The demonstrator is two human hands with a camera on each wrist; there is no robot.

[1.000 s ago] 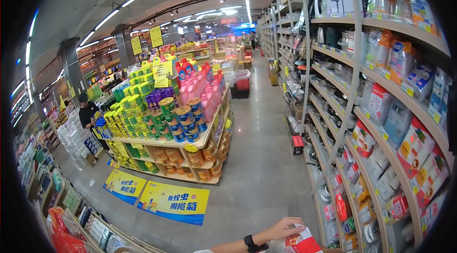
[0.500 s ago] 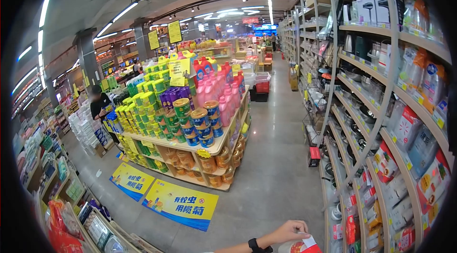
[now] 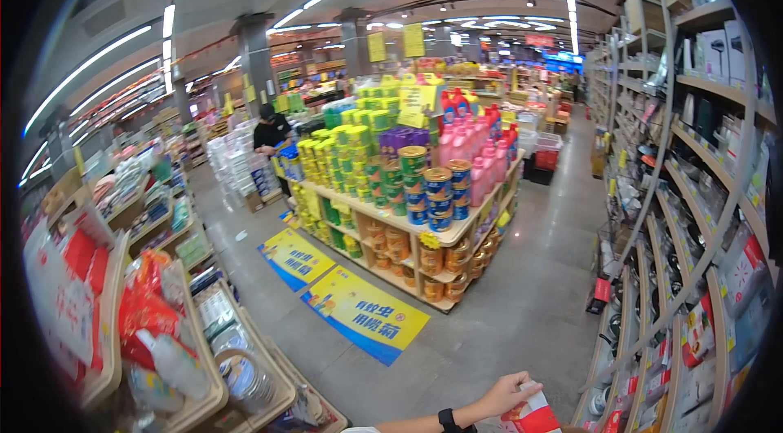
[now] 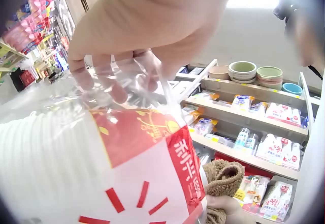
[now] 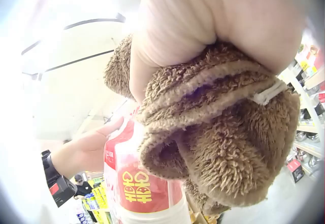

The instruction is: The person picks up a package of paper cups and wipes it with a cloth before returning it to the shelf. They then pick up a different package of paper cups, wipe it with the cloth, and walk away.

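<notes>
My left hand [image 3: 507, 395] reaches in at the bottom of the head view, a dark watch on its wrist. Its fingers pinch the clear plastic wrapping at the top of a pack of stacked white disposable cups [image 4: 45, 153], with a red and white printed label. In the left wrist view, the left hand [image 4: 157, 20] is above the pack. My right hand [image 5: 218, 20] grips a folded, fluffy brown cloth [image 5: 228, 153], its fingers largely hidden behind the folds. This cloth is close beside the pack [image 5: 144, 183] in the right wrist view. The head view leaves out the right hand.
Tall shelves [image 3: 718, 213] of packaged goods line the right side. Ahead stands a wooden display [image 3: 481, 229] stacked with tins and pink bottles. Low shelves [image 3: 196, 368] hold goods at the left. A person in black [image 3: 269, 135] stands beyond the display. Grey floor [image 3: 530, 294] runs between them.
The head view has turned left, so the display and right shelves have shifted rightward and more of the left shelves shows. My left hand keeps its hold on the pack.
</notes>
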